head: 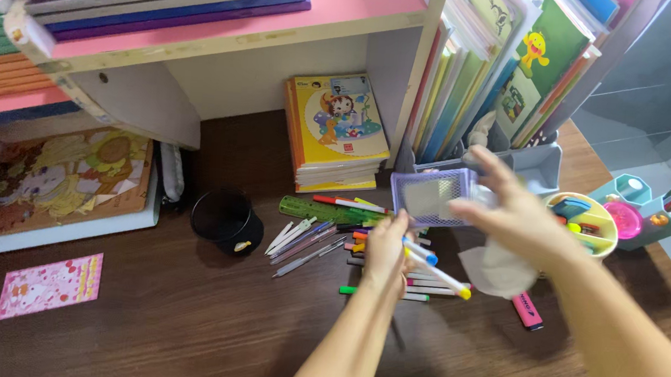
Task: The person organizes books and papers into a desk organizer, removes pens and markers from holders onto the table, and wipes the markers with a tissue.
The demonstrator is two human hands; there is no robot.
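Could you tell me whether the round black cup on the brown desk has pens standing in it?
No, the round black cup looks empty.

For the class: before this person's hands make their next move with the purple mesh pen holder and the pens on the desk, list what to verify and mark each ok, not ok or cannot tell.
1. Purple mesh pen holder held off the desk, tipped on its side: ok.
2. Left hand gripping the holder's lower edge, with white pens in its fingers: ok.
3. Right hand holding a white cloth beside the holder: ok, though whether the cloth touches the mesh: cannot tell.
4. Holder emptied: cannot tell.
5. Loose pens and markers gathered up: not ok, they lie scattered on the desk.
6. Black cup upright, apart from both hands: ok.
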